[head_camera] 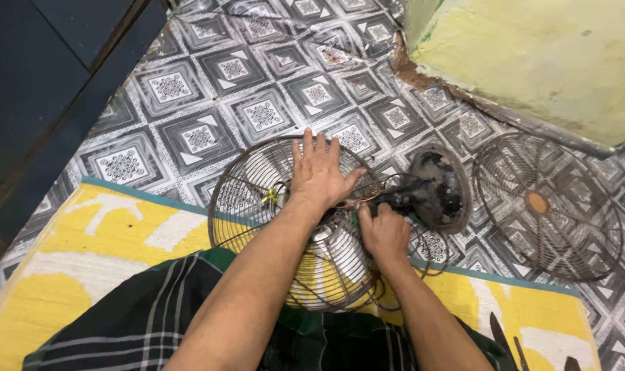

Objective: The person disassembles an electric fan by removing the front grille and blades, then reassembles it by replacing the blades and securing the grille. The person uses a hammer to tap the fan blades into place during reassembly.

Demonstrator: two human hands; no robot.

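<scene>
Head view, left hand (317,173) flat on fan guard (257,199), right hand (385,233) gripping motor (433,192)

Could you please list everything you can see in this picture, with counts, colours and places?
Wire fan guard: one, rusty brown, on the floor under both hands.
Fan motor housing: one, dusty black, right of that guard.
Second fan guard: one, rusty brown, flat on the floor at right.
Mat: one, yellow and white with a teal edge, near the person.
Patterned floor: grey and white.
Wall: pale yellow-green, top right.
Checked cloth: dark, over the lap.
Left hand: flat on the guard.
Right hand: at the motor's neck.
</scene>
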